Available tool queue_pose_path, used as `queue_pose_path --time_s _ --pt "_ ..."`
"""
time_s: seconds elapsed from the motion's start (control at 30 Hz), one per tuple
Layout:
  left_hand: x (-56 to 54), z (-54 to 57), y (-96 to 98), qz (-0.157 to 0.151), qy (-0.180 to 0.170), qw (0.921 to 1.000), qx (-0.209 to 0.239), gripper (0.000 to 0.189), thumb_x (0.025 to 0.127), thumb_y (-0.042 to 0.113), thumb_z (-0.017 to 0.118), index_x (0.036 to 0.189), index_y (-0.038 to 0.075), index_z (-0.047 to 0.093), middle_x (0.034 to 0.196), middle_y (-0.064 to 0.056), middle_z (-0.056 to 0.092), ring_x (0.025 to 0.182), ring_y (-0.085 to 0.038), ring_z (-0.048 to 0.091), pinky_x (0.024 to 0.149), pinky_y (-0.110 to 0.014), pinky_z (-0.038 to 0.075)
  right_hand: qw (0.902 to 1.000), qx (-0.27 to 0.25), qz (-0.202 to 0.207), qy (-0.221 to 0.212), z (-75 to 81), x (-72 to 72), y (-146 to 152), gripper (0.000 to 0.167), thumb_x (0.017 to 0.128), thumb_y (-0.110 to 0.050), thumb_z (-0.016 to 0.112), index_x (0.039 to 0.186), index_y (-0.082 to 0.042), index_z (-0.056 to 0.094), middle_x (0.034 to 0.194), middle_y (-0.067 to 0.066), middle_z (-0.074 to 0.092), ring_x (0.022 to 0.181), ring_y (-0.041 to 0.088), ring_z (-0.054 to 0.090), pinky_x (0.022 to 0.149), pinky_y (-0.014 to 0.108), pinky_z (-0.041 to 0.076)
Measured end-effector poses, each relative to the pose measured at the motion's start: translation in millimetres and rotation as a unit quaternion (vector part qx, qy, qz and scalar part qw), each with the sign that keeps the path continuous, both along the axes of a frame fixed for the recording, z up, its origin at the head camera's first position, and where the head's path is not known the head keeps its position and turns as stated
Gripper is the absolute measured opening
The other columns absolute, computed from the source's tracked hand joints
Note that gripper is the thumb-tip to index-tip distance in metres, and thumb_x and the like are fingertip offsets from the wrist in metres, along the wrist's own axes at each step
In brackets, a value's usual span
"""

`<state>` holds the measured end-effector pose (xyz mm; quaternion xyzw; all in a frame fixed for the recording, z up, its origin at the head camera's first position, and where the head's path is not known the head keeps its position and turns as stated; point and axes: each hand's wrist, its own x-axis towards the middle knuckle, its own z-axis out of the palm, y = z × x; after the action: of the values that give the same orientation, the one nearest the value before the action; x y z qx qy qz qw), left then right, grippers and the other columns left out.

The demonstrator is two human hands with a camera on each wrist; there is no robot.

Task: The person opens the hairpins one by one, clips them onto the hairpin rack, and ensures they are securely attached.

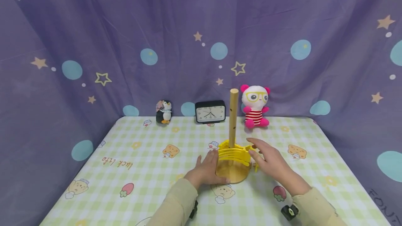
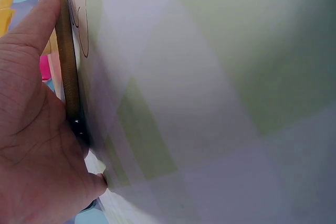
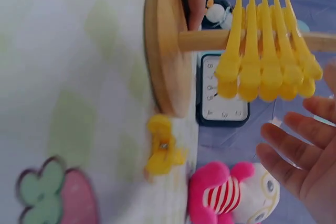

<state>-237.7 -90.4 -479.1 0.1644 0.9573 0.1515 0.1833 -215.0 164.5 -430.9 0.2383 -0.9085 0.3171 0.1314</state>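
Note:
A round wooden base (image 1: 233,174) with an upright wooden post (image 1: 233,118) stands on the table. My left hand (image 1: 205,170) holds the base at its left rim, thumb at the front edge; the left wrist view shows fingers along the base's edge (image 2: 68,61). Around the post sits a yellow plastic piece with a row of tapering prongs (image 3: 265,56). My right hand (image 1: 271,159) is beside it, with fingers spread and apart from it in the right wrist view. A smaller yellow plastic piece with a metal pin (image 3: 164,145) lies on the table by the base.
Behind the stand, a black-framed clock (image 1: 210,111) stands between a penguin figure (image 1: 164,112) and a pink-and-white plush panda (image 1: 255,105). A green-checked cloth (image 1: 150,170) covers the table. A purple curtain (image 1: 176,20) hangs at the back and sides.

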Motion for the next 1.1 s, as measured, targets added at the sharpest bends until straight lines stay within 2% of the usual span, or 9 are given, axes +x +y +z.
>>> queue_pose_path --time_s 0.13,0.23,0.37,0.57,0.83,1.1 --pt "-2.3 -6.2 -1.4 0.004 0.004 1.0000 0.007 0.118 0.075 0.069 0.068 0.157 0.009 0.009 0.164 -0.005 0.002 0.150 -0.020 0.002 0.118 -0.051 -0.003 0.9989 -0.003 -0.036 -0.030 -8.0 0.3 10.2 0.042 0.099 -0.021 0.058 0.138 -0.006 0.052 0.133 0.013 0.058 0.105 0.029 0.062 0.084 0.048 0.053" --pt "-2.1 -6.6 -2.0 0.005 0.007 0.9999 0.009 0.118 0.075 0.068 0.069 0.157 0.009 0.010 0.164 -0.005 0.003 0.150 -0.020 0.002 0.118 -0.050 -0.003 0.9964 0.023 -0.060 -0.055 -16.2 0.0 17.7 0.045 0.096 -0.020 0.063 0.137 -0.004 0.053 0.131 0.016 0.059 0.105 0.031 0.063 0.083 0.049 0.053" --pt "0.0 -1.8 -2.1 0.004 0.005 0.9999 0.010 0.117 0.076 0.068 0.069 0.157 0.009 0.009 0.164 -0.005 0.004 0.150 -0.019 0.003 0.118 -0.051 -0.002 0.9889 0.050 -0.092 -0.106 -26.2 -1.9 24.6 0.048 0.090 -0.022 0.069 0.132 -0.001 0.056 0.121 0.017 0.063 0.097 0.029 0.064 0.079 0.049 0.053" --pt "3.8 6.7 -1.7 0.000 -0.002 1.0000 0.003 0.116 0.077 0.068 0.067 0.157 0.008 0.009 0.164 -0.007 0.004 0.150 -0.020 0.004 0.118 -0.051 0.000 0.9738 0.083 -0.114 -0.178 -38.3 -6.1 24.8 0.054 0.083 -0.034 0.077 0.122 -0.001 0.060 0.103 0.008 0.066 0.085 0.020 0.061 0.075 0.046 0.052" --pt "6.3 8.5 -1.0 -0.001 0.001 1.0000 0.004 0.117 0.076 0.070 0.067 0.157 0.007 0.011 0.164 -0.008 0.006 0.150 -0.021 0.006 0.118 -0.052 0.002 0.9632 0.119 -0.123 -0.207 -45.4 -10.0 17.6 0.058 0.072 -0.049 0.083 0.102 -0.004 0.061 0.089 0.003 0.055 0.078 0.019 0.051 0.072 0.042 0.049" --pt "4.5 5.0 0.2 0.002 0.001 1.0000 0.000 0.117 0.076 0.072 0.066 0.157 0.009 0.009 0.164 -0.005 0.004 0.150 -0.019 0.004 0.118 -0.051 0.001 0.9587 0.126 -0.132 -0.218 -44.2 -9.8 13.9 0.062 0.068 -0.054 0.083 0.096 -0.006 0.057 0.086 0.004 0.050 0.075 0.020 0.046 0.067 0.038 0.044"
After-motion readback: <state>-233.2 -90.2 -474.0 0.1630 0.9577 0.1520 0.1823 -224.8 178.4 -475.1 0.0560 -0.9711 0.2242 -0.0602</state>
